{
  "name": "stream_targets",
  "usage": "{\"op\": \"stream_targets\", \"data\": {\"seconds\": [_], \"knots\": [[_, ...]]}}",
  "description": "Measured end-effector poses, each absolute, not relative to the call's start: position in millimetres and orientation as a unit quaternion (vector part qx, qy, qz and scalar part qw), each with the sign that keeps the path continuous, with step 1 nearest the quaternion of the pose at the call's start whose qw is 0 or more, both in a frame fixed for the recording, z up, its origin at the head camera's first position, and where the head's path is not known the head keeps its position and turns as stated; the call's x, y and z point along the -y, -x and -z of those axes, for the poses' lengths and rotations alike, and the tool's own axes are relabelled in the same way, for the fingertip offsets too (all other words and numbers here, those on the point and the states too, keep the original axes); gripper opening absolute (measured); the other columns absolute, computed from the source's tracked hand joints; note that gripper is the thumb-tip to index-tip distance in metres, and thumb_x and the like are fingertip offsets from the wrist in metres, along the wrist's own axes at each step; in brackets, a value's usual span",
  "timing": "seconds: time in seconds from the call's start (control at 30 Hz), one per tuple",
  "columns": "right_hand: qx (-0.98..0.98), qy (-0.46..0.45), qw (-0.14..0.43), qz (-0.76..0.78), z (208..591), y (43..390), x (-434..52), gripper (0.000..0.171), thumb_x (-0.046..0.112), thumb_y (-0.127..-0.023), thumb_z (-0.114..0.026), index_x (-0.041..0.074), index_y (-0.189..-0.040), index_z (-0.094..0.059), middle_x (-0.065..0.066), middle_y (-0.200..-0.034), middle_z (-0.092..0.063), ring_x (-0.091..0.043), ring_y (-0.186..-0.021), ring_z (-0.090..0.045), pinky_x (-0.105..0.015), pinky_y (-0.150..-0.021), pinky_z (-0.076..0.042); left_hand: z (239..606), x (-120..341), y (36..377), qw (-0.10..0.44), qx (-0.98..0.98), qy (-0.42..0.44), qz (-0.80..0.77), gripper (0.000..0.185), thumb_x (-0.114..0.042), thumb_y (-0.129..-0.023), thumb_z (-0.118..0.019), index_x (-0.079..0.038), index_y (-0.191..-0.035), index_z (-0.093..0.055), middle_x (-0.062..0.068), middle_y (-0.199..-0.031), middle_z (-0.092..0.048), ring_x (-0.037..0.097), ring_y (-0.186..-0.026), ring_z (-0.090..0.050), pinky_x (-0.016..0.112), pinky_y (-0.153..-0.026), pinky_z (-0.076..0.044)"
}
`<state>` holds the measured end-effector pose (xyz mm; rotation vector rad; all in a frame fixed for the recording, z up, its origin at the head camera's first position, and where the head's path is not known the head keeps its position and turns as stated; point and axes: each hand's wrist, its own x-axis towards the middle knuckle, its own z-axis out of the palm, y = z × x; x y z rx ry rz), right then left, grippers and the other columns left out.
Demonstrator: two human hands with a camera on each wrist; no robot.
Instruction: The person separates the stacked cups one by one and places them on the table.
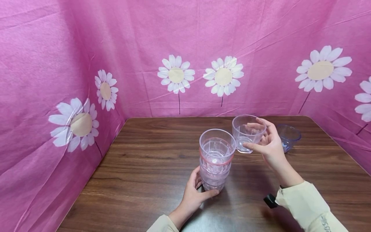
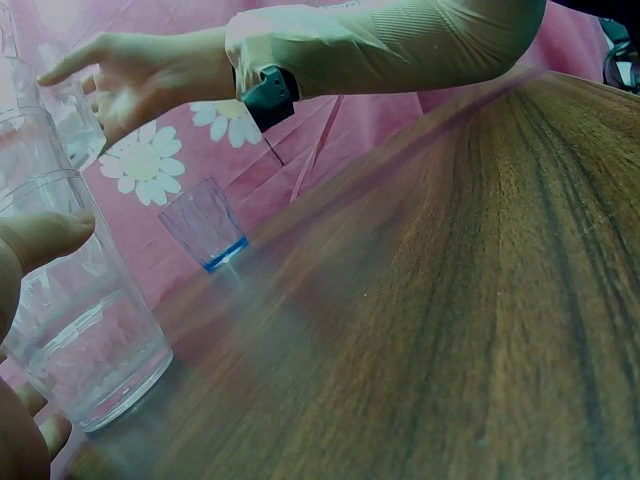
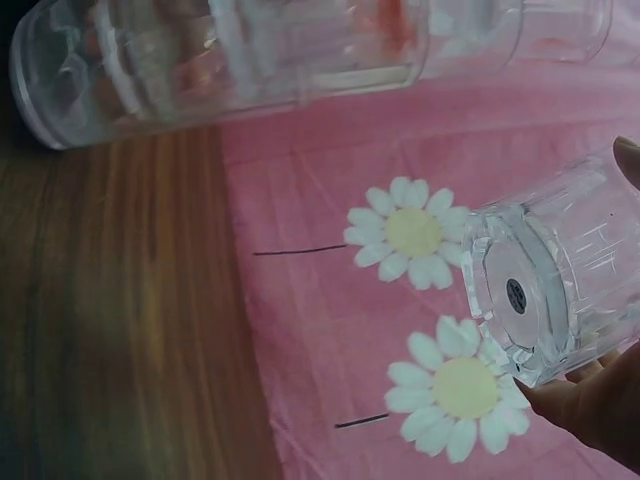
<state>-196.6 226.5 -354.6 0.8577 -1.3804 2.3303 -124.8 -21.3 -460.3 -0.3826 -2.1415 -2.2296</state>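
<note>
A stack of nested clear plastic cups (image 1: 215,174) stands upright on the table, one red-tinted rim showing below the top cup. My left hand (image 1: 195,190) grips the stack low down, thumb in front and fingers round the far side. In the left wrist view the stack's bottom cup (image 2: 110,360) meets the wood. My right hand (image 1: 271,141) holds a single clear cup (image 1: 246,130) by its side, mouth up, to the right of the stack's top. Its base (image 3: 515,295) hangs in the air in the right wrist view.
A blue-tinted cup (image 1: 291,135) stands on the table's right side, partly behind my right wrist. The brown wooden table (image 1: 139,180) is enclosed by a pink cloth (image 1: 139,48) printed with white daisies. A black device (image 1: 271,200) sits at my right cuff.
</note>
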Motion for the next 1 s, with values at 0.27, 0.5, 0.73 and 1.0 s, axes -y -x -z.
{"op": "stream_targets", "data": {"seconds": [0.27, 0.5, 0.73, 1.0], "knots": [[0.555, -0.234, 0.150, -0.784, 366.0, 200.4, -233.2, 0.083, -0.035, -0.066, -0.061, 0.006, -0.135, -0.045, -0.007, -0.119, -0.064, -0.017, -0.111, -0.061, -0.023, -0.087, -0.053, 459.0, 20.6, 125.2, 0.009, 0.684, 0.126, 0.718, 0.081, 0.003, -0.072, -0.084, -0.001, -0.142, -0.044, 0.015, -0.132, -0.060, 0.017, -0.120, -0.055, 0.029, -0.103, -0.040], [0.570, -0.202, 0.151, -0.782, 377.0, 205.5, -236.1, 0.081, -0.034, -0.064, -0.064, 0.009, -0.130, -0.047, -0.005, -0.113, -0.068, -0.015, -0.106, -0.064, -0.021, -0.087, -0.051, 459.3, 21.1, 124.3, 0.008, 0.683, 0.123, 0.720, 0.081, 0.003, -0.072, -0.085, -0.001, -0.142, -0.044, 0.015, -0.133, -0.059, 0.017, -0.120, -0.055, 0.029, -0.103, -0.040], [0.580, -0.172, 0.144, -0.783, 384.6, 213.9, -238.4, 0.080, -0.035, -0.063, -0.063, 0.008, -0.128, -0.046, -0.003, -0.108, -0.068, -0.012, -0.101, -0.065, -0.021, -0.082, -0.053, 459.0, 21.1, 124.2, 0.008, 0.681, 0.120, 0.722, 0.081, 0.002, -0.072, -0.085, -0.002, -0.142, -0.044, 0.014, -0.132, -0.060, 0.017, -0.120, -0.055, 0.028, -0.103, -0.039], [0.630, -0.094, 0.124, -0.761, 399.6, 228.0, -247.8, 0.078, -0.026, -0.066, -0.071, 0.015, -0.125, -0.041, 0.002, -0.103, -0.064, -0.007, -0.092, -0.057, -0.016, -0.078, -0.050, 461.5, 21.9, 124.8, 0.011, 0.684, 0.124, 0.719, 0.081, 0.002, -0.072, -0.085, -0.002, -0.142, -0.045, 0.013, -0.130, -0.062, 0.015, -0.118, -0.056, 0.029, -0.102, -0.041]]}}
